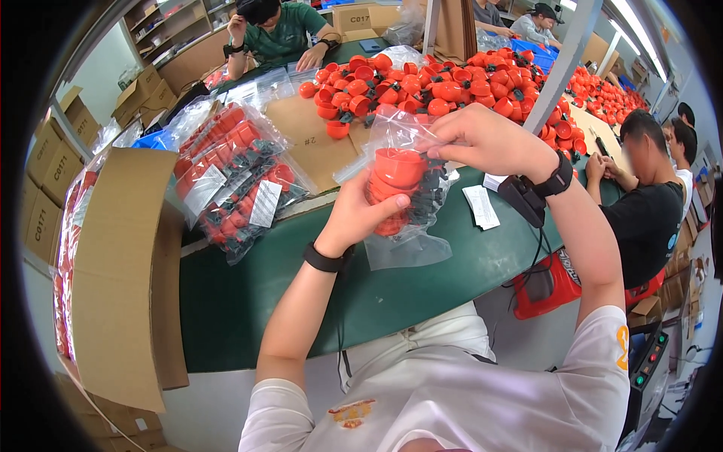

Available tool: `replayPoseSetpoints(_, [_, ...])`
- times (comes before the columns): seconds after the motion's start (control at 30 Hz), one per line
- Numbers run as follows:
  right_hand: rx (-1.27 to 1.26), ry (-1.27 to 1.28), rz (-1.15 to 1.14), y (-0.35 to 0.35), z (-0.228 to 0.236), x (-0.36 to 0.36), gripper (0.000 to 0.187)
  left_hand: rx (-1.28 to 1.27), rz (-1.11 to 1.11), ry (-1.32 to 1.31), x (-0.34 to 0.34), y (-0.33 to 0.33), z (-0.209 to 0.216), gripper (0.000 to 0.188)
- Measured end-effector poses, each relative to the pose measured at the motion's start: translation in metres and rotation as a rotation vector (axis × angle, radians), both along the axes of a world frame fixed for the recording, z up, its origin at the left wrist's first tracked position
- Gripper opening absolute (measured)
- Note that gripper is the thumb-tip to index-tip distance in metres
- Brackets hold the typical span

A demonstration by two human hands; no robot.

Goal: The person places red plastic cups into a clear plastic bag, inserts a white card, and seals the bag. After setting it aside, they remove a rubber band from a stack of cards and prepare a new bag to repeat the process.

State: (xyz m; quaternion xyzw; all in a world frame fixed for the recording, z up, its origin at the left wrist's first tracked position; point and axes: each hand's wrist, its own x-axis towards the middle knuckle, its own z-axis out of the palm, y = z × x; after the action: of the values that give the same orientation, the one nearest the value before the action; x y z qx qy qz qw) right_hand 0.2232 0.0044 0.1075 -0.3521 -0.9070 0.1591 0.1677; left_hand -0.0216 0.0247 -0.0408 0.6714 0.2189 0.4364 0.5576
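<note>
A clear plastic bag point(410, 252) is held up over the green table, in front of my body. Inside it sits a stack of red cup-shaped parts point(398, 169), with dark small pieces along the right side. My left hand point(358, 207) is closed round the bag's left side, thumb across its front. Up at the top right of the bag, my right hand point(471, 135) pinches the plastic, fingertips close to the uppermost red part. Filled bags point(233, 181) with white labels lie piled to the left. White paper slips point(480, 207) rest right of the held bag.
A large heap of loose red parts point(444, 87) covers the table's far side. On the left stands an open cardboard box point(113, 264). A slanted metal post point(561, 68) rises at the right. Co-workers sit across and at right; a red stool point(546, 290) is below the table edge.
</note>
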Motion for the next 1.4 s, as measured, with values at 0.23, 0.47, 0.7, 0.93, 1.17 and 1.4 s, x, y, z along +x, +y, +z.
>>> replayPoseSetpoints(0.23, [-0.237,-0.151,-0.198,0.0,0.025,-0.008,0.032,-0.062,-0.066,-0.11,0.002,-0.001,0.001,0.059])
replayPoseSetpoints(0.47, [-0.27,0.053,-0.109,0.011,0.015,0.002,0.04,-0.117,-0.122,-0.14,0.001,-0.003,0.0,0.058])
replayPoseSetpoints(0.7, [-0.136,-0.212,-0.08,-0.001,0.032,-0.009,0.034,-0.126,-0.165,-0.149,0.002,-0.004,-0.002,0.059])
replayPoseSetpoints(0.93, [-0.16,-0.139,0.161,0.007,0.007,-0.036,0.025,-0.078,-0.086,-0.055,0.001,-0.002,0.0,0.056])
replayPoseSetpoints(1.17, [-0.216,-0.282,0.145,0.02,-0.007,-0.046,0.03,-0.046,-0.023,-0.027,0.006,-0.002,0.001,0.046])
replayPoseSetpoints(1.4, [-0.149,-0.29,0.081,0.028,-0.008,-0.046,0.027,-0.139,0.047,-0.075,0.008,-0.001,-0.007,0.043])
